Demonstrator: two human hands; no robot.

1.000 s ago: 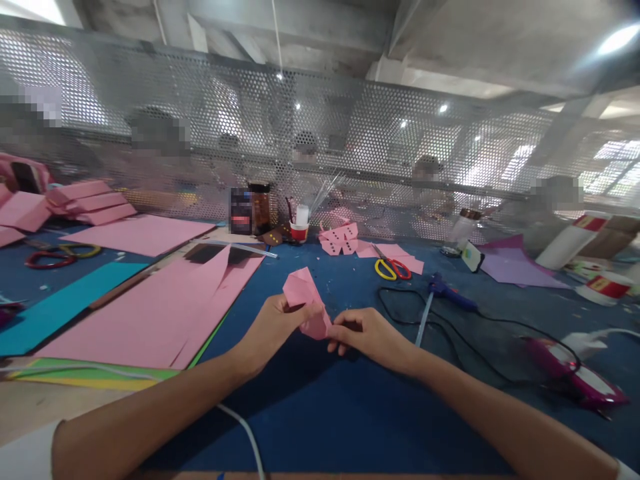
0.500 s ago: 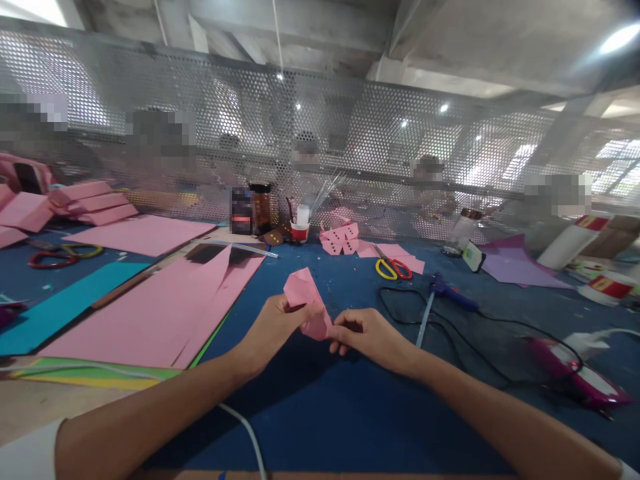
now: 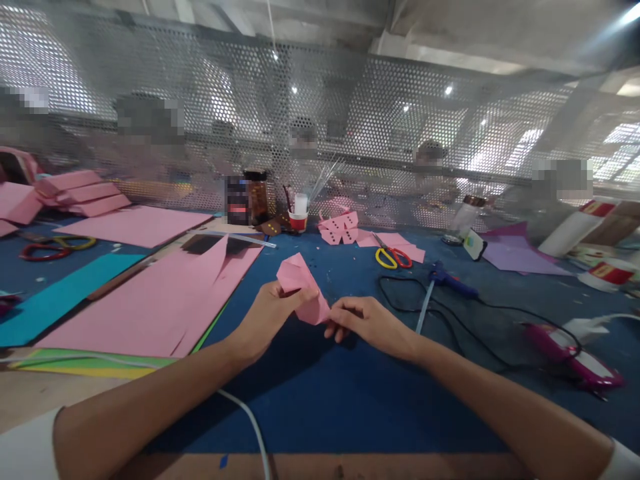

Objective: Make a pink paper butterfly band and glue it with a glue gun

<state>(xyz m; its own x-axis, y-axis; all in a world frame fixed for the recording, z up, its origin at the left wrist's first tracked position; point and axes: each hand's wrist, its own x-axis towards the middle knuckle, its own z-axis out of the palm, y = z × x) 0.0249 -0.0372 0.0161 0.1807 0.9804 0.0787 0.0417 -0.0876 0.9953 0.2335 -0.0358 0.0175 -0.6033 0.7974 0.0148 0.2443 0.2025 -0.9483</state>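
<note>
Head view: a folded piece of pink paper is held above the blue tabletop, pinched by the fingers of the left hand; its lower right tip is pinched by the fingers of the right hand. Beyond, scissors and a blue glue gun are seen.

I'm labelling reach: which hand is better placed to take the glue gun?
Probably the right hand: it's nearer the glue gun, and the left hand, farther off, grips the folded paper.

Grey perforated screen behind blue tabletop; concrete ceiling above; bright lamp, paned window at right.
</note>
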